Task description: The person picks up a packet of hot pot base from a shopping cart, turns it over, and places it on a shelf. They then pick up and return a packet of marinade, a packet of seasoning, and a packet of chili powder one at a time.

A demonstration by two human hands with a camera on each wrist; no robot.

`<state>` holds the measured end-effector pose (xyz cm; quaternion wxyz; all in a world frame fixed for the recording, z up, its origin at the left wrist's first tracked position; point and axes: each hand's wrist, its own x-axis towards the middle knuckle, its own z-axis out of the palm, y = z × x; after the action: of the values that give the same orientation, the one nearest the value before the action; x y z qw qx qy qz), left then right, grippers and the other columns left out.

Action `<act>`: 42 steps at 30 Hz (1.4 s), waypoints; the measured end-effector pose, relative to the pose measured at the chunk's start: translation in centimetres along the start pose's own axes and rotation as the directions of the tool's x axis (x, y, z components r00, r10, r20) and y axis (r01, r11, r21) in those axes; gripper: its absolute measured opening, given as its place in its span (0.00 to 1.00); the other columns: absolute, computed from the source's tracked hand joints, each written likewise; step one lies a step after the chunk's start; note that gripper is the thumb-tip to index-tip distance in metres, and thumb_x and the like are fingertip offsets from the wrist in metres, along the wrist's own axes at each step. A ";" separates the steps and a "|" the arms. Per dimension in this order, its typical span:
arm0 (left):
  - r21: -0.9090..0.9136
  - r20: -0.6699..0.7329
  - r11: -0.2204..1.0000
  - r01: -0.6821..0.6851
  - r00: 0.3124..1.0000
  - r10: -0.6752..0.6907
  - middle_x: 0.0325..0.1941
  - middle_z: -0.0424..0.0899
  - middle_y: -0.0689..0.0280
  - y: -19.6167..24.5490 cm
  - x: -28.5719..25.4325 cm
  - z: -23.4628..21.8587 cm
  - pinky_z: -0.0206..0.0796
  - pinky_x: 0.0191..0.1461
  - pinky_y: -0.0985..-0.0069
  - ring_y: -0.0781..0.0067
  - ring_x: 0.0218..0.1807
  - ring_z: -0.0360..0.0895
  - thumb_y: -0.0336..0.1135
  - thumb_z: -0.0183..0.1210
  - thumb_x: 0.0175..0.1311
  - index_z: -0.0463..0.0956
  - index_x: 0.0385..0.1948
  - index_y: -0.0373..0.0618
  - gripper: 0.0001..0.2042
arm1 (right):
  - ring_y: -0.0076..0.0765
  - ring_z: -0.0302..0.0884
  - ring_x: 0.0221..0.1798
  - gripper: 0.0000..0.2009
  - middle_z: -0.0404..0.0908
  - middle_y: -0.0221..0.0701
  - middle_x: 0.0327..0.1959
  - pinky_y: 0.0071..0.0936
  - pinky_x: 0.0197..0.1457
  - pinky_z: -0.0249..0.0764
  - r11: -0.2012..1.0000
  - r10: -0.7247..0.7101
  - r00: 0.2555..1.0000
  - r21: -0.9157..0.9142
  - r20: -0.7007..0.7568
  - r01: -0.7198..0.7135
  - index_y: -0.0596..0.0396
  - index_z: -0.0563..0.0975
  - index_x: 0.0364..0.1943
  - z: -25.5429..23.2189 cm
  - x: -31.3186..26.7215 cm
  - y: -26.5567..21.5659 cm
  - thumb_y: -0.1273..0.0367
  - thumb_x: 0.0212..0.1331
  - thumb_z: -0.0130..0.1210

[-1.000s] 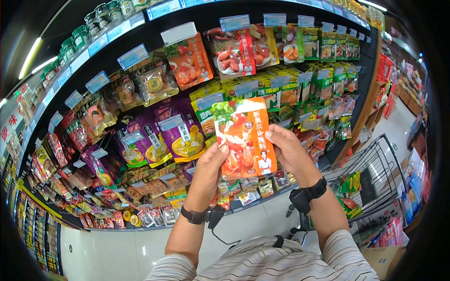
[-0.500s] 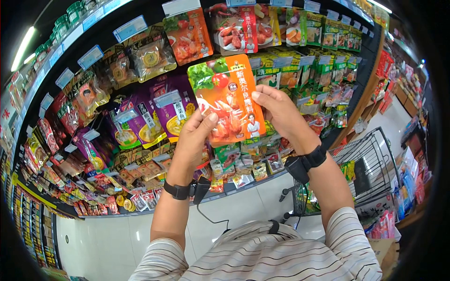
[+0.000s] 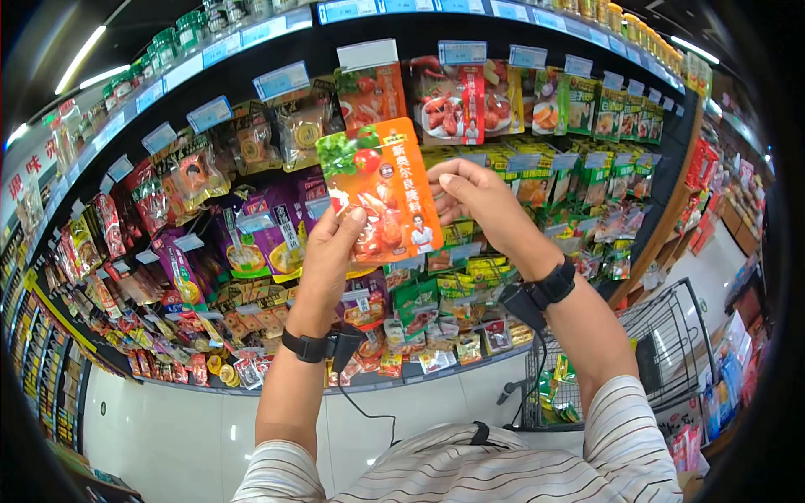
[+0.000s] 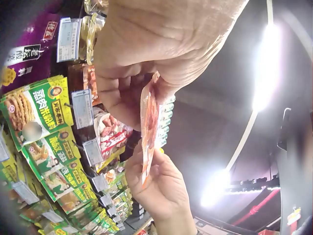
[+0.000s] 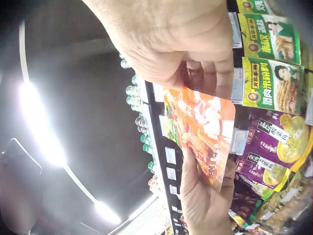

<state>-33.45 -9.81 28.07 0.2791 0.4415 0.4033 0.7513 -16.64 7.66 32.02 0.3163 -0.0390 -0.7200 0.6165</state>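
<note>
My left hand [image 3: 329, 251] holds an orange seasoning packet [image 3: 387, 197] at its lower left side, thumb on the printed front and fingers behind. The packet faces me slightly tilted, with red meat, a tomato and green leaves pictured on it. At the packet's right edge is my right hand [image 3: 486, 205], its fingers loosely bent and its thumb off the front. Edge-on in the left wrist view, the packet [image 4: 149, 127] runs from the left hand toward the right hand [image 4: 164, 188]. Its front [image 5: 203, 127] shows in the right wrist view, beside the right hand's fingers.
Hanging packets fill the shelf ahead: purple ones [image 3: 247, 247], green and yellow ones [image 3: 537, 180], and a matching orange one [image 3: 371, 96]. Price tags [image 3: 281, 81] stick out before them. A wire shopping cart [image 3: 662, 335] stands at the right, and jars [image 3: 189, 29] line the top shelf.
The packet first rises and turns toward the left, then shifts a little lower in view. The right thumb has come off its front, while the left hand keeps its hold.
</note>
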 end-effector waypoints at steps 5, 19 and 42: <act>0.087 -0.032 0.994 -0.067 0.997 0.070 0.54 0.81 0.62 1.7 2.2 -0.8 0.78 0.52 0.74 0.73 0.50 0.83 0.39 0.54 0.74 0.68 0.60 0.37 0.19 | 0.26 0.81 0.43 0.15 0.80 0.36 0.49 0.26 0.43 0.80 0.994 -0.037 0.999 -0.100 0.030 0.040 0.59 0.75 0.55 -1.7 4.0 -1.2 0.66 0.72 0.46; 0.133 -0.095 0.989 -0.063 0.993 0.076 0.55 0.82 0.63 0.8 6.0 -0.8 0.75 0.57 0.74 0.75 0.53 0.82 0.35 0.55 0.73 0.70 0.60 0.37 0.18 | 0.29 0.85 0.38 0.26 0.79 0.43 0.52 0.21 0.34 0.77 0.961 -0.093 0.995 -0.257 0.046 0.102 0.60 0.63 0.68 -3.0 12.6 -5.6 0.65 0.68 0.46; 0.138 -0.160 0.981 -0.136 0.974 0.158 0.52 0.82 0.64 -1.0 5.4 2.6 0.76 0.46 0.75 0.75 0.46 0.82 0.38 0.54 0.74 0.71 0.59 0.39 0.18 | 0.24 0.83 0.31 0.13 0.83 0.33 0.39 0.22 0.31 0.79 0.986 0.016 0.940 -0.164 0.341 0.042 0.59 0.76 0.45 -4.7 10.1 -4.6 0.62 0.70 0.52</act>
<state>-33.59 -4.17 30.38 0.1587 0.4213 0.4384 0.7779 -20.77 15.17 40.53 0.1865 0.0465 -0.8137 0.5486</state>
